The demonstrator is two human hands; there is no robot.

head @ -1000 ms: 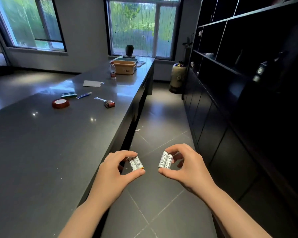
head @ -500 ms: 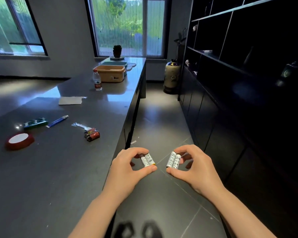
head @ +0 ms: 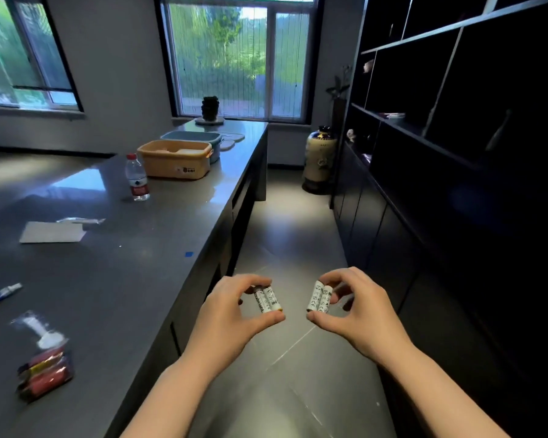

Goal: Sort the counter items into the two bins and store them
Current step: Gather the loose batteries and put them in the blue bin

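Long dark surface runs left, near to far. Far end: yellow bin, teal bin touching behind it. Over the floor right of the surface edge, left hand pinches two white batteries; right hand pinches another white pair. Battery pack lies near left.

My view: two bare forearms enter from bottom edge. No sleeves visible up to frame edge. Left hand bare, ungloved. Right hand likewise bare. Fingernails short, unpainted where I can make them out.
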